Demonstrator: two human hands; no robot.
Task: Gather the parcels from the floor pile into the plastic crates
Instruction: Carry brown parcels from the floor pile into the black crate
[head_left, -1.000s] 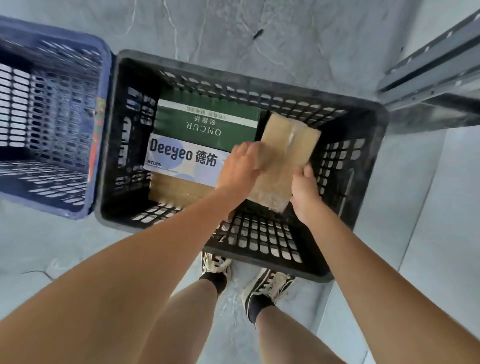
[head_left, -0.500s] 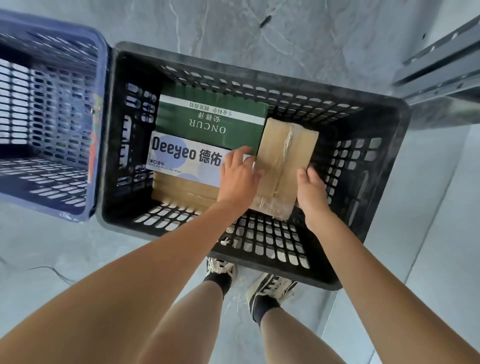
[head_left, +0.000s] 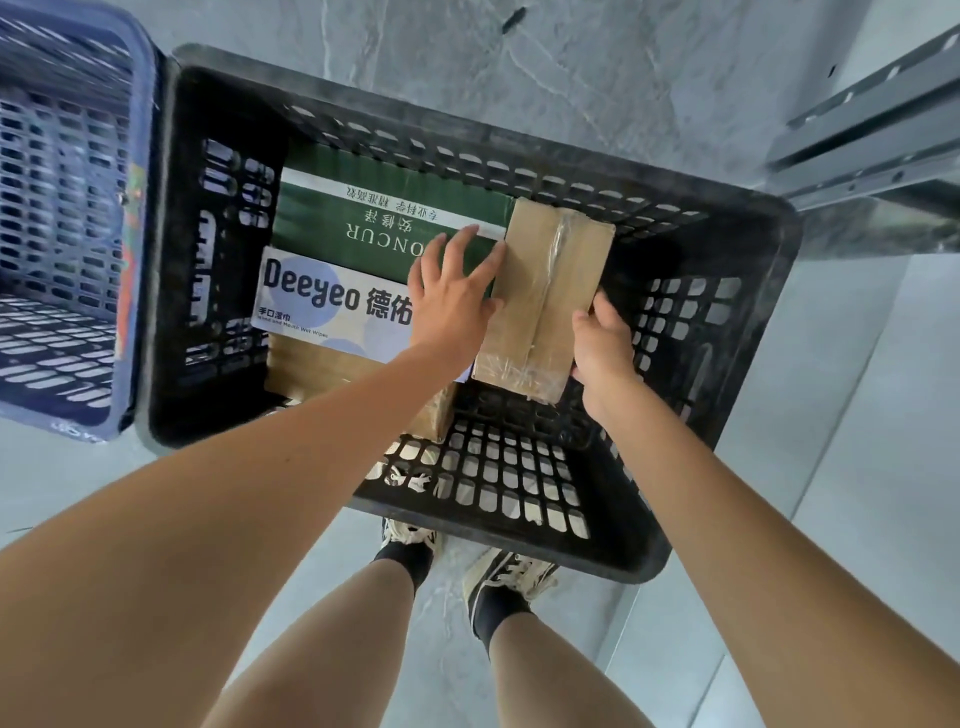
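Observation:
A tape-sealed brown cardboard parcel (head_left: 545, 301) lies inside the black plastic crate (head_left: 519, 493), against the right side of a green ONCUR box (head_left: 363, 223). My right hand (head_left: 602, 348) grips the parcel's right edge near its near end. My left hand (head_left: 452, 296) lies flat with fingers spread on the green box, its fingertips touching the parcel's left edge. A white and blue Deeyeo box (head_left: 322, 301) rests on a brown carton (head_left: 311, 369) at the crate's left.
An empty blue plastic crate (head_left: 62, 208) stands directly left of the black one. A grey metal rack rail (head_left: 872, 130) runs at the upper right. My shoes (head_left: 509, 577) stand on the grey floor just before the black crate. The crate's right part shows bare bottom.
The brown parcel has gone down from a tilted hold to lie beside the green box. My left hand slid off its top onto the green box and spread its fingers.

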